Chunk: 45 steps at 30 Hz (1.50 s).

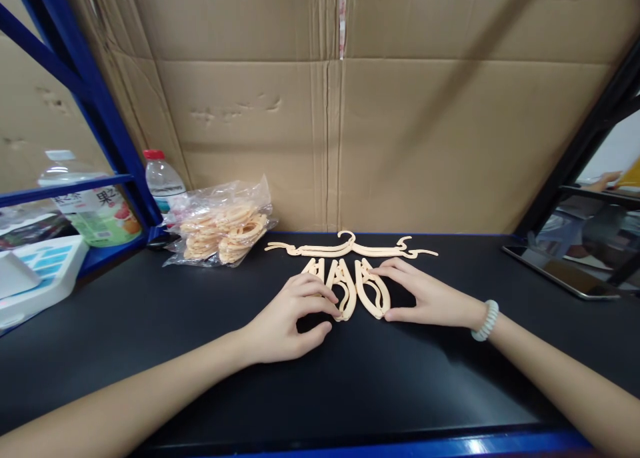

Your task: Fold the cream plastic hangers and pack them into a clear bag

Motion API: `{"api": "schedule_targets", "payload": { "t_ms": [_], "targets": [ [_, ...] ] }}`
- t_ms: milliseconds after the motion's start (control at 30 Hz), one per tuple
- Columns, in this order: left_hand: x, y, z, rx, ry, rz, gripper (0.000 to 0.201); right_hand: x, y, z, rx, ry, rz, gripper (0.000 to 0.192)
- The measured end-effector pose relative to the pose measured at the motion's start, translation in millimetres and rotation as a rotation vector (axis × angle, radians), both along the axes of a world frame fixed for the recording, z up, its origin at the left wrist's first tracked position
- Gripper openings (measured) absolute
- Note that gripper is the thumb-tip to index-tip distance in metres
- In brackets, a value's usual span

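Observation:
Several folded cream plastic hangers (350, 286) lie side by side on the black tabletop (350, 385). My left hand (293, 318) rests at their left edge, fingertips and thumb touching the leftmost piece. My right hand (425, 298), with a white bead bracelet at the wrist, touches the rightmost piece from the right. Just behind them lies one unfolded hanger (350, 248), spread wide with its hook pointing away.
A clear plastic bag of more hangers (223, 228) sits at the back left. Two bottles (160, 178) (90, 201) stand by the blue rack post. A white box (35, 275) is at far left, a tablet (565, 271) at right. Cardboard (340, 111) walls the back.

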State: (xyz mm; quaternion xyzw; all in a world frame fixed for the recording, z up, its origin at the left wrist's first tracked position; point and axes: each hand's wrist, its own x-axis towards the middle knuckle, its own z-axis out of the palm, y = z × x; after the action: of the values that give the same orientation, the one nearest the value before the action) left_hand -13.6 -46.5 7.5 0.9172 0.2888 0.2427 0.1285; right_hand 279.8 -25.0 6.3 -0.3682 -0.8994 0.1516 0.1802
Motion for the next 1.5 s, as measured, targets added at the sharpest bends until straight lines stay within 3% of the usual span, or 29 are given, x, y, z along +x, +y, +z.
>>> {"api": "schedule_targets", "payload": {
  "t_ms": [167,300,467,667,867,1067,1500],
  "targets": [
    [-0.3,0.9,-1.3,-0.016,-0.059,-0.039,0.024,0.8,1.1,-1.4,0.029,0.011,0.006,0.071],
    [-0.6,4.1,0.0,-0.058,-0.208,-0.007,0.018,7.1,10.2,-3.9,0.177,0.090,-0.070,0.047],
    [-5.5,16.5,-3.8,-0.205,-0.430,0.223,0.019,31.3,36.0,-9.8,0.399,0.256,-0.257,0.025],
    [-11.0,28.9,-12.5,-0.421,-0.690,0.451,0.021,53.6,60.6,-27.2,0.407,0.145,-0.347,0.026],
    [-10.0,29.5,-14.2,-0.463,-0.704,0.488,0.022,46.5,65.5,-41.1,0.435,0.027,-0.300,0.029],
    [-10.7,29.4,-15.1,-0.472,-0.691,0.479,0.022,41.0,61.0,-38.4,0.431,-0.057,-0.312,0.030],
    [-7.6,26.4,-11.8,-0.429,-0.696,0.500,0.022,34.9,55.6,-32.4,0.425,0.144,-0.241,0.010]
  ]
}}
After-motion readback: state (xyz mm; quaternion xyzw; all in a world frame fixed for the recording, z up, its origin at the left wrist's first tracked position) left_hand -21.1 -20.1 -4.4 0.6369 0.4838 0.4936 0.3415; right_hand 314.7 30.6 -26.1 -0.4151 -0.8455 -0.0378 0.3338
